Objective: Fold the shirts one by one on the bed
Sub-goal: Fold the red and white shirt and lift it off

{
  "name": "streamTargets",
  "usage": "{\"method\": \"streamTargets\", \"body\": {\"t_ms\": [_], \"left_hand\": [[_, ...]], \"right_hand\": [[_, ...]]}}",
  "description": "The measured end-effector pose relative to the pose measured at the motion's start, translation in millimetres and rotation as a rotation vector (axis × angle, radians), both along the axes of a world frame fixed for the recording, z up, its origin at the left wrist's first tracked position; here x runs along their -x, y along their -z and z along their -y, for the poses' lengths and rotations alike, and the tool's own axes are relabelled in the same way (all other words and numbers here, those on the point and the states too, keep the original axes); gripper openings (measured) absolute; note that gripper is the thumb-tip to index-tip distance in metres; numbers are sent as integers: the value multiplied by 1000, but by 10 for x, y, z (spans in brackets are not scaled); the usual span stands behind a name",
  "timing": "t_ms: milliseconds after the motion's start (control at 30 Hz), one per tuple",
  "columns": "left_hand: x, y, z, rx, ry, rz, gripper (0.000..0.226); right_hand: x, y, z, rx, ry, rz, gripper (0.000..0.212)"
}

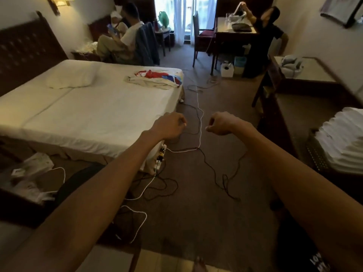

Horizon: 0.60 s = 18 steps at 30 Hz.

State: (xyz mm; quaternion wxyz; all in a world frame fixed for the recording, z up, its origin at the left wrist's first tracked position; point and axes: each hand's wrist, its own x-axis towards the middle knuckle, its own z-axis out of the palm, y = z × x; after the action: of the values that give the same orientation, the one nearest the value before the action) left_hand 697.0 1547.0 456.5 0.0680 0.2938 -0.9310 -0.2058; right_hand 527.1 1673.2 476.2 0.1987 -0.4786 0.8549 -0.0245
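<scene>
One bed [98,114], one pillow [72,78], one shirt heap [155,80]; left hand [169,125], right hand [220,123]: two; seated person [125,36], standing person [269,32]: two.

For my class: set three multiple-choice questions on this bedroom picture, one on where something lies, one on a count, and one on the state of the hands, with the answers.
1. Where does the red, blue and cream garment lie?
A. on the floor
B. on the bed, near its far corner
C. on a chair

2. How many pillows lie on the bed?
A. one
B. two
C. three

3. What do the left hand and right hand hold?
A. a shirt
B. a cable
C. nothing

Answers: B, the garment rests on the white sheet; A, only one shows, near the headboard; C, both hands have their fingers curled round nothing.
</scene>
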Motion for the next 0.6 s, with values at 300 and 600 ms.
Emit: {"method": "streamTargets", "body": {"t_ms": [300,600], "left_hand": [[1228,40,1444,-47,-130,-62,22],[2440,430,3566,-161,-250,-138,25]], "right_hand": [[1295,74,1663,78,-124,19,33],[2574,278,3718,203,-140,47,32]]}}
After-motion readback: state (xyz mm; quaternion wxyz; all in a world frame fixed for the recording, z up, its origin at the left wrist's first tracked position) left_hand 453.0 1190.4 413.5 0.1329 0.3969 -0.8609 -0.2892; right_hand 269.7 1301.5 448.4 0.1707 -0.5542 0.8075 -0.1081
